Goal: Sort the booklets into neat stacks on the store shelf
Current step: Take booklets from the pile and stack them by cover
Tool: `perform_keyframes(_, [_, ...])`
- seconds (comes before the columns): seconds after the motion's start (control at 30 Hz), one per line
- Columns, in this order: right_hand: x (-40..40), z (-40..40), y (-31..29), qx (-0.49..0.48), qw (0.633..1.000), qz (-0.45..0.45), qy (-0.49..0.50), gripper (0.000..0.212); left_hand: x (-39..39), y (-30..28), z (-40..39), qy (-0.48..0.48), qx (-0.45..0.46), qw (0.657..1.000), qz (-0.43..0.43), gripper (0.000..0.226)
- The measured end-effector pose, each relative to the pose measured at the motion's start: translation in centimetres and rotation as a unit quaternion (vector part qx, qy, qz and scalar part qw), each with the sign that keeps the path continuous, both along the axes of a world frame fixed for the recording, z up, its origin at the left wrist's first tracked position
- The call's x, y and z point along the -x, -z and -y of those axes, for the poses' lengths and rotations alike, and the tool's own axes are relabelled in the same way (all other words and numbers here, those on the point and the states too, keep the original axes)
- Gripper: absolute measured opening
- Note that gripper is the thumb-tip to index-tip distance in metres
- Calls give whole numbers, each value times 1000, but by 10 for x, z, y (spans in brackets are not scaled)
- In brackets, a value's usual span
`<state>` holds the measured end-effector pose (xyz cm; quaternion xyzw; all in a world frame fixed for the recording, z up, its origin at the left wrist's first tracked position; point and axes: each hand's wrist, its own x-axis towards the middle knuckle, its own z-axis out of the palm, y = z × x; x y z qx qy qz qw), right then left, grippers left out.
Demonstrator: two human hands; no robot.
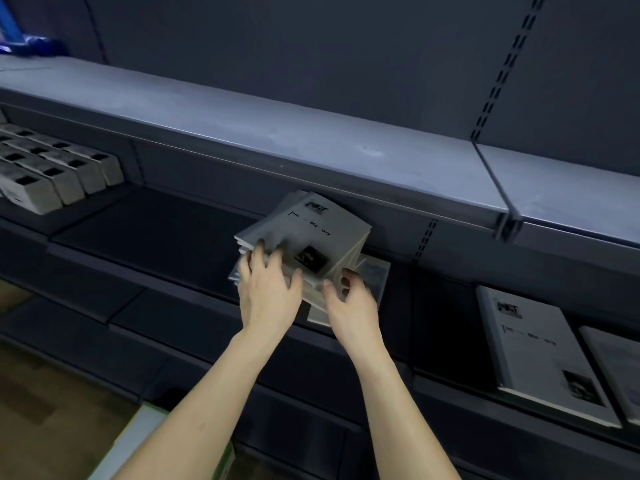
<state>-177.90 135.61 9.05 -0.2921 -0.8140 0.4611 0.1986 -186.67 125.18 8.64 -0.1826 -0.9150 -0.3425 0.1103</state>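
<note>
A stack of grey booklets (304,226) with a small dark photo on the cover sits askew on the dark lower shelf (156,226), its far end under the shelf above. My left hand (268,289) lies on the stack's near left corner, fingers spread over the top cover. My right hand (349,299) grips the near right corner, thumb on the edge. One more booklet (375,275) lies flat under the stack and sticks out to the right. Further right, another grey booklet (540,355) lies flat on the same shelf, beside a second one (616,368) cut off by the frame.
A pale grey upper shelf (311,133) overhangs the stack closely. Rows of small grey boxes (52,168) fill the shelf's left end. A white box with a green edge (138,441) stands on the wooden floor below. Blue items (31,43) sit at the far top left.
</note>
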Motion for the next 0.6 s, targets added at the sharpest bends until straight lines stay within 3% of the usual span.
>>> perform_keyframes(0.2, [29, 6, 5, 19, 1000, 11, 19, 23, 28, 6, 0, 17, 44, 999, -1, 53])
perform_keyframes(0.37, [49, -3, 16, 0, 999, 20, 48, 24, 27, 11, -4, 20, 70, 997, -17, 44])
perform_keyframes(0.6, [47, -14, 23, 22, 995, 23, 94, 46, 17, 1, -8, -11, 45, 997, -67, 23])
